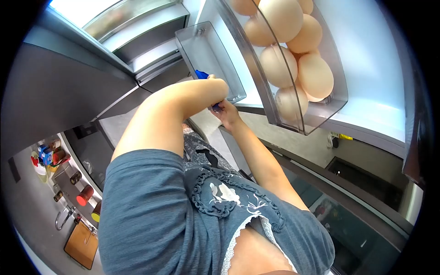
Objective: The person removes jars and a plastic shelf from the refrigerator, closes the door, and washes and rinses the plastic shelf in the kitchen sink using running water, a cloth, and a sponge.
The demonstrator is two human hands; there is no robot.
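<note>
My left arm bends across the view, and its forearm and wrist hide most of my left hand. A small part of that hand shows beside a blue object. Just below, my right hand has its fingers curled round a dark blue part, seemingly of the same object. What the object is cannot be made out. Behind my hands is a clear door bin of an open fridge. A nearer clear bin holds several light brown eggs.
Lit fridge shelves stand at the upper left beside a dark door panel. Jars, a tap and a wooden board are at the lower left. A dark sink lies at the right.
</note>
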